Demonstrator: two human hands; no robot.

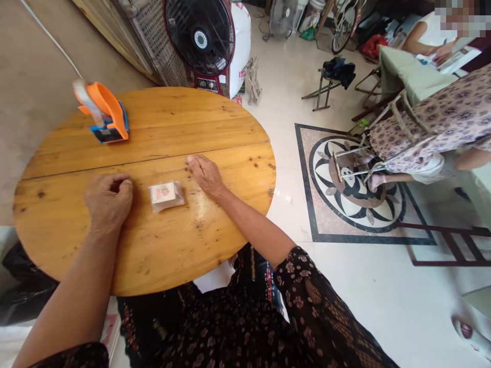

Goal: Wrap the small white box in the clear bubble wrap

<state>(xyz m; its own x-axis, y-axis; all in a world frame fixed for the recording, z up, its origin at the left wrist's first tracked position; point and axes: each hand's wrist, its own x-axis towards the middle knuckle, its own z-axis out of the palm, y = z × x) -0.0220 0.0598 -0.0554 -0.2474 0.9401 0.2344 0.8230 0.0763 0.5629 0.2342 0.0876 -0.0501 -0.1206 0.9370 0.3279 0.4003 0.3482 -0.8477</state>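
A small white box [164, 194] with a reddish picture on top, wrapped in clear plastic, lies on the round wooden table [153, 245]. To the left of it my left hand [109, 199] rests on the tabletop, its fingers curled into a loose fist with a gap by the thumb and nothing visible inside. On the other side, my right hand [205, 174] lies on the wood with its fingers stretched forward and holds nothing. Neither hand touches the box. An orange and blue tape dispenser [105, 115] with a roll of clear tape stands near the table's far left edge.
A black fan [200, 38] stands just beyond the table's far edge. On the right are a folding stool [324, 89] with dark cloth on it and a patterned floor inlay [356, 179]. People sit around a cloth-covered table [414, 76]. A wall borders the left.
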